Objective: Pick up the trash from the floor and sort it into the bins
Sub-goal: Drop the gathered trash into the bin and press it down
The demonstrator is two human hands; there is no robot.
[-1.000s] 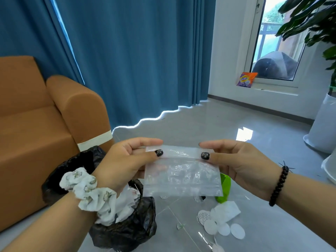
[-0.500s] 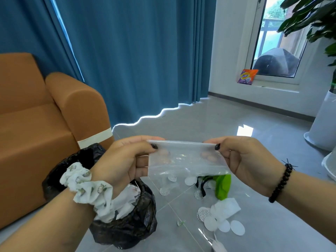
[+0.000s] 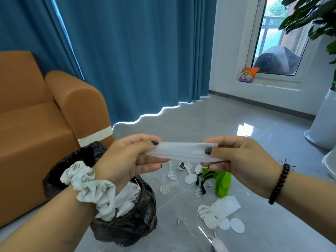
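Note:
A clear plastic bag point(image 3: 181, 151), folded into a narrow strip, is stretched between my hands at chest height. My left hand point(image 3: 131, 157) pinches its left end and my right hand point(image 3: 241, 160) pinches its right end. Below my left wrist stands a black bin bag point(image 3: 131, 224) with white paper inside. On the floor under my hands lie several white round pads point(image 3: 236, 225), a crumpled white tissue point(image 3: 225, 206), a green pouch with a black strap point(image 3: 221, 182) and a small dark wrapper point(image 3: 181, 166).
An orange sofa point(image 3: 45, 124) stands at the left, touching the bin bag. Blue curtains point(image 3: 136, 51) hang behind. A white planter point(image 3: 323, 120) with a leafy plant is at the right, and a detergent packet point(image 3: 247, 75) leans on the window sill.
The plastic bag hung flat and open between my hands; it is now folded up into a thin strip. My view has tilted down, showing more floor litter.

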